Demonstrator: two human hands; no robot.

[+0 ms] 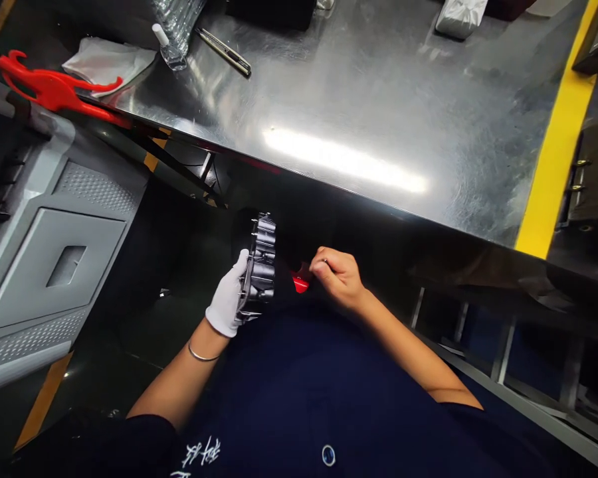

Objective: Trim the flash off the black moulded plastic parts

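My left hand (228, 300), in a white glove, is wrapped around a dark, glossy ribbed part (260, 269) with rounded bulges along its side. The part stands on edge in front of my body. To its right, my right hand (339, 275) is bare and closed, apart from the part. A small dark tip shows at its fingers, but what it grips is too hidden to name. Beside those fingers is a small red object (300, 284); whether the hand holds it I cannot tell.
Ahead is a shiny metal table (359, 99) with a yellow strip (558, 153) at the right. On it lie a pen-like tool (224, 51), a small white-capped bottle (169, 48) and a white cloth (107, 63). A red air gun (54, 86) hangs over the left edge. A grey bin (54, 259) stands left.
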